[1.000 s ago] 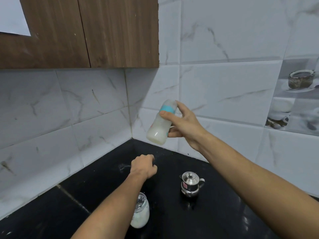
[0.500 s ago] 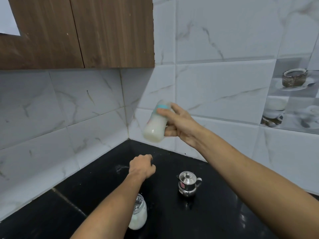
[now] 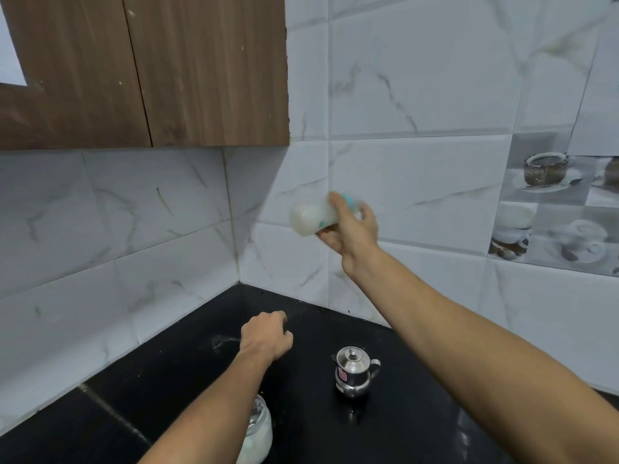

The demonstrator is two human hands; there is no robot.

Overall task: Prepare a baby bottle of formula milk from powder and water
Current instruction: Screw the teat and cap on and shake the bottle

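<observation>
One blurred bottle (image 3: 313, 217) gripped by right hand (image 3: 351, 234), left hand (image 3: 266, 336) seemingly fisted, one kettle (image 3: 353, 371).

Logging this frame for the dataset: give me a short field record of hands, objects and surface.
right hand: holds baby bottle up before the tiled wall, bottle tipped roughly sideways, blurred
bottle contents: white liquid
left hand: closed fist, low over the countertop; contact unclear
steel pot: lidded, upright on countertop, untouched
glass jar: white powder inside, partly hidden by left forearm
</observation>
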